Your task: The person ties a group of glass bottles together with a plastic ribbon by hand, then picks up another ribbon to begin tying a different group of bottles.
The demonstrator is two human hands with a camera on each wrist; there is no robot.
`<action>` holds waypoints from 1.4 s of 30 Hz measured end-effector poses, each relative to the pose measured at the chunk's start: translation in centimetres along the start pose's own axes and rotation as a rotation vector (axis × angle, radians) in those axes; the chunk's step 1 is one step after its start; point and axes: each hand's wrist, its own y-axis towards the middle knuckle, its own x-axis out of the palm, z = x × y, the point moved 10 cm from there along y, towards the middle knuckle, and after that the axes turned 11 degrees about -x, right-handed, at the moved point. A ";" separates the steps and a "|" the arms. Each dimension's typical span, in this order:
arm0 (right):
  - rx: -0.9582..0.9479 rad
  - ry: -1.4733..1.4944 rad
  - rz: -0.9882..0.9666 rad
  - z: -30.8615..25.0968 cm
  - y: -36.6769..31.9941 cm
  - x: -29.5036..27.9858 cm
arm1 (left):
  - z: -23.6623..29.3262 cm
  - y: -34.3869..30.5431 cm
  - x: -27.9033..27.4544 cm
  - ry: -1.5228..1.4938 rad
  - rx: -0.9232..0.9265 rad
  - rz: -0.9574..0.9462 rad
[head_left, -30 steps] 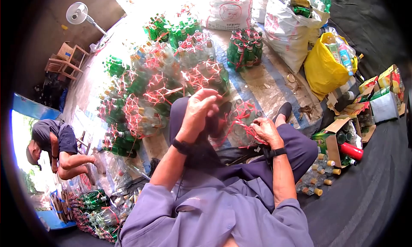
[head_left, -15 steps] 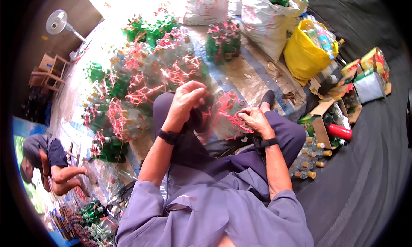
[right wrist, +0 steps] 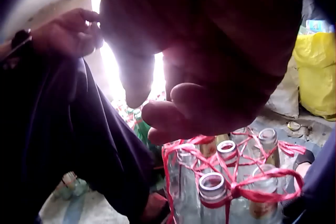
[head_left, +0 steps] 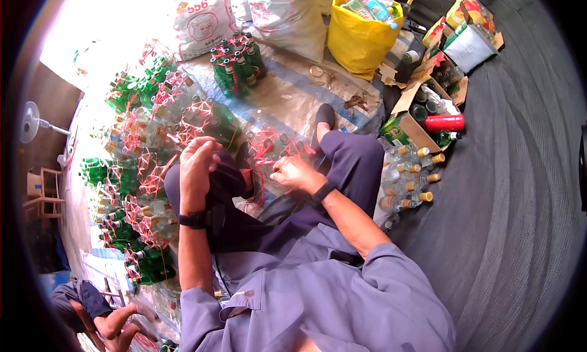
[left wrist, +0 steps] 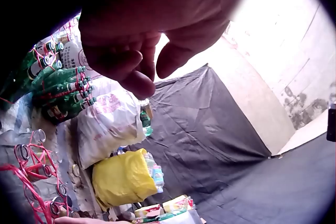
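Observation:
My left hand is raised above the left knee, its fingers loosely bent and holding nothing; the left wrist view shows the same hand with the thumb apart from the fingers. Between the legs stands a bundle of clear glass bottles bound with red twine. My right hand is at the near side of that bundle. In the right wrist view the right hand hangs above the bottle necks, fingers loosely curled with nothing visible in them, and looped red twine lies below.
Many tied bottle bundles stand at the left, a green bundle ahead. Beyond are white sacks and a yellow bag. At the right are an open carton and loose clear bottles. Another person is at lower left.
The head view has swung right, shifting the scene leftward. My right hand, earlier with fingers at the red twine, now shows loosely curled fingers. My left hand stays raised.

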 end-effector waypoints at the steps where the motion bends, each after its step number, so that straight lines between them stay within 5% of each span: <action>1: 0.006 -0.127 -0.087 0.4 -0.2 0.9 | -0.1 0.1 -0.1 -0.016 -0.003 -0.001; 6: -0.017 -0.240 -0.346 1.3 -0.1 2.9 | 1.1 -0.2 1.1 -0.024 -0.005 -0.019; 8: -0.165 -0.212 -0.211 -0.3 0.2 0.9 | 1.8 0.4 1.7 -0.021 0.011 -0.058; 15: -0.091 -0.317 -0.087 -3.4 3.0 -7.9 | 5.3 3.1 4.3 -0.051 0.057 -0.110; 18: -0.049 -0.615 -0.272 -1.9 4.5 -6.1 | 4.7 4.6 5.7 0.057 0.028 -0.147; 25: -0.092 -0.711 -0.473 1.5 6.1 1.2 | 2.9 8.3 4.8 0.152 0.033 -0.165; 30: -0.065 -0.824 -0.455 2.6 6.4 2.0 | 3.7 9.3 3.6 0.061 0.031 -0.103; 32: -0.280 -0.848 -0.323 1.3 6.5 1.3 | 3.5 9.5 3.5 0.081 0.042 -0.111; 38: -0.316 -0.931 -0.503 2.4 7.2 1.9 | 3.5 9.4 4.0 0.105 0.038 -0.113; 42: -0.380 -0.843 -0.441 2.4 7.2 1.2 | 2.5 9.3 4.1 0.168 0.034 -0.086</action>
